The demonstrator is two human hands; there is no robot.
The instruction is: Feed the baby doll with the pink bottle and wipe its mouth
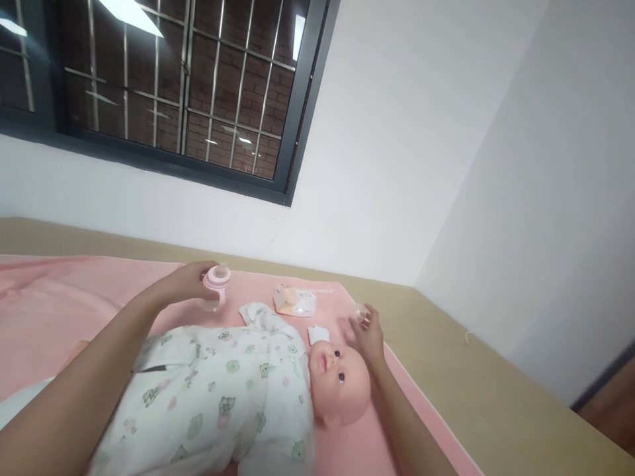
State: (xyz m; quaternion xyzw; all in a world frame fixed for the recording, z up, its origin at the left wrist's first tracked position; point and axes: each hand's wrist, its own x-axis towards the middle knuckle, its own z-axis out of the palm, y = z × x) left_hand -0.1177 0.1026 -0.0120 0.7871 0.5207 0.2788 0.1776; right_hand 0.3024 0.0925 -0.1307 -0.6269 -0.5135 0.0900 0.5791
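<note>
A baby doll (278, 390) in a white printed suit lies on its back on a pink blanket (59, 311), head toward the right. My left hand (186, 281) reaches over the doll's body and is closed around a pink baby bottle (217, 281) that stands upright on the blanket. My right hand (367, 330) is beyond the doll's head, fingers pinched on a small clear cap (360, 309). A small folded white cloth (317, 334) lies just past the doll's face.
A pack of wipes (295, 301) lies on the blanket behind the doll. The blanket covers a tan bed surface (471, 390) set into a white-walled corner. A dark-framed barred window (173, 86) is above.
</note>
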